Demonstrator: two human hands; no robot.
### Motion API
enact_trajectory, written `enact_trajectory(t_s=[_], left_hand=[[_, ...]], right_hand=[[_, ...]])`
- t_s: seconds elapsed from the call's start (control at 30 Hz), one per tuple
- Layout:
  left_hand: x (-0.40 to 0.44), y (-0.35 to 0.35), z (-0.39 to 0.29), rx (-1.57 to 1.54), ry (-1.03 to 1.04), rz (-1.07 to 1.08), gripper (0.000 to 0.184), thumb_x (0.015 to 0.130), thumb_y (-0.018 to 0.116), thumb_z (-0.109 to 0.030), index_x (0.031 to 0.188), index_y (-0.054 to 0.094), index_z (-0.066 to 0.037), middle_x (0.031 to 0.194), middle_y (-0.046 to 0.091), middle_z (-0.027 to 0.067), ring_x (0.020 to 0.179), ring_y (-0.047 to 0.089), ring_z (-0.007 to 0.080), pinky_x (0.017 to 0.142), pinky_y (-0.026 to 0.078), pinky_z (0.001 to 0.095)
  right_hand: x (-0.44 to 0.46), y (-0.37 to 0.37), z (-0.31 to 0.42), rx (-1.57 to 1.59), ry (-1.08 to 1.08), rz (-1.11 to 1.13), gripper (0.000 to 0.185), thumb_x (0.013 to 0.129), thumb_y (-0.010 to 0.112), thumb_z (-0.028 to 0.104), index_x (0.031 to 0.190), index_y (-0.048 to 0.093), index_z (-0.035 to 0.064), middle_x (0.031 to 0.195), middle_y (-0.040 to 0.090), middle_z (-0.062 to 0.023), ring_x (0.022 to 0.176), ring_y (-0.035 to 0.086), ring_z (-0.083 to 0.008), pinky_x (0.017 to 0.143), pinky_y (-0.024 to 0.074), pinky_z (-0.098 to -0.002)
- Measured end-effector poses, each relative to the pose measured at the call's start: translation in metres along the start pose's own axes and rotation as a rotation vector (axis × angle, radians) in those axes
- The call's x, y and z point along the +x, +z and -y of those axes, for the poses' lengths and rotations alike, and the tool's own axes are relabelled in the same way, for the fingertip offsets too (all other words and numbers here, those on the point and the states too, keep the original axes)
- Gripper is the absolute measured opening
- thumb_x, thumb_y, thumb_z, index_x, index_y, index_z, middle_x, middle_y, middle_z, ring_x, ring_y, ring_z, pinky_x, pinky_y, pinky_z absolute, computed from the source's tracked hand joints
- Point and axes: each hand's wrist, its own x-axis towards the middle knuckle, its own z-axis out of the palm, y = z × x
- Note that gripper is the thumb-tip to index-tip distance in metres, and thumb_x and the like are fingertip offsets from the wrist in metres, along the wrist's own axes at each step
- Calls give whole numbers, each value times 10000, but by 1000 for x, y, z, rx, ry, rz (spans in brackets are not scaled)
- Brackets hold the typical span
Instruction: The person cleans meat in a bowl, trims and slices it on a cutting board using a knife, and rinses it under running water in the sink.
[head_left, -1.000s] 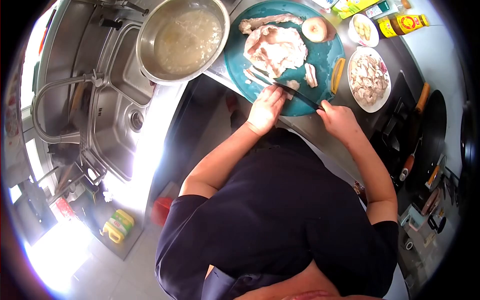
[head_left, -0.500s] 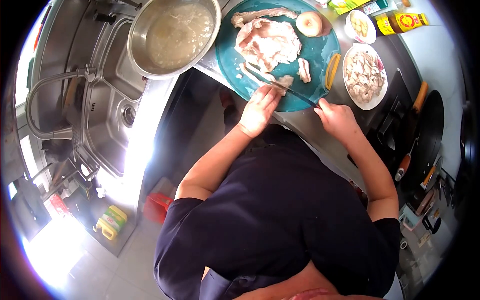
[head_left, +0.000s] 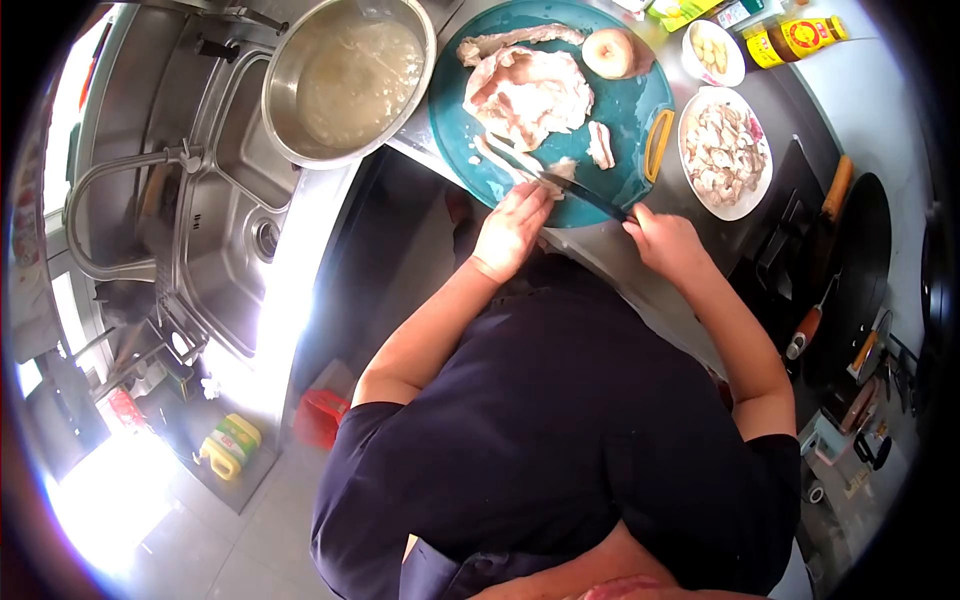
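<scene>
My right hand (head_left: pixel 665 240) is closed round the handle of a dark knife (head_left: pixel 590 196), whose blade lies over the near edge of a round teal cutting board (head_left: pixel 625 110). With bent fingers my left hand (head_left: pixel 512 232) presses a pale strip of meat (head_left: pixel 512 158) on the board, close to the blade tip. Beyond the hands lies a large pale piece of meat (head_left: pixel 530 95), with a long strip (head_left: pixel 520 40) behind it. A small piece (head_left: pixel 600 145) and a round, light brown vegetable (head_left: pixel 608 53) are at the right of the board.
A steel bowl of cloudy water (head_left: pixel 355 85) stands left of the board, beside the sink (head_left: pixel 225 220). To the right are an oval dish of sliced pieces (head_left: pixel 725 150), a small bowl (head_left: pixel 712 52), a sauce bottle (head_left: pixel 798 42) and a dark wok (head_left: pixel 860 270).
The view has shifted, so the board and dishes appear further left. My left hand has shifted slightly left along the meat strip. The knife remains in my right hand, its blade still near my left fingertips.
</scene>
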Motion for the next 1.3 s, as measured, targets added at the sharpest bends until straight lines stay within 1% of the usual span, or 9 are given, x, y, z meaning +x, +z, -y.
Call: enact_trajectory(t_s=[0.33,0.43,0.53,0.63,0.8,1.03,1.13,1.23,1.3], left_hand=[[50,-32,15,-8,6,-69,330,722,640,28,1049,617,-15,1076,585,130,968,548,331,818,481,399],[71,-25,29,242,67,278,145,775,585,-44,917,599,-17,1021,552,136,1064,494,325,946,407,416],[76,-20,35,396,200,399,63,787,565,-63,842,564,-32,973,542,127,1073,487,328,944,402,420],[78,-26,42,124,185,287,65,782,571,-60,845,559,-45,969,554,122,1067,495,334,922,408,434],[100,-70,60,-770,-431,476,208,947,566,-244,883,538,-48,825,553,29,800,499,109,762,437,272],[134,-117,86,-1618,-633,116,103,943,548,-166,971,548,-67,927,616,41,841,590,143,791,477,268],[141,-145,102,-1629,-573,-9,87,927,553,-124,959,541,-44,882,614,58,860,593,146,797,492,294],[137,-190,110,-1720,-504,-47,83,945,504,-83,991,501,-13,926,647,178,742,619,203,668,516,297],[127,-218,126,-1620,-475,-193,120,953,491,-79,1045,471,-4,980,648,212,700,611,200,591,492,286]], right_hand=[[-24,-20,8,207,337,-350,258,915,545,248,1051,505,32,801,638,-218,780,611,-429,675,479,-507],[-10,-2,10,217,331,-502,341,898,554,187,1189,451,42,1110,590,-216,977,586,-409,807,478,-485],[5,29,9,274,378,-565,348,888,547,149,1203,441,45,1151,544,-206,998,573,-419,817,473,-485],[15,39,17,264,402,-541,344,859,585,124,1189,499,79,1100,528,-187,968,562,-399,811,472,-468],[28,26,12,224,348,-725,216,851,630,145,1041,594,48,1001,552,-143,903,572,-338,783,472,-424],[90,14,41,172,333,-589,294,872,613,230,1125,530,107,961,586,-138,840,606,-368,711,497,-460],[102,27,40,97,355,-593,205,878,582,180,1071,536,125,929,601,-149,830,591,-399,709,494,-461],[101,28,35,531,397,-575,148,886,564,145,1026,543,99,823,608,-135,704,612,-329,632,495,-407],[100,30,34,869,441,-573,131,909,547,103,1037,540,76,720,565,-45,521,502,-87,472,420,-262]])
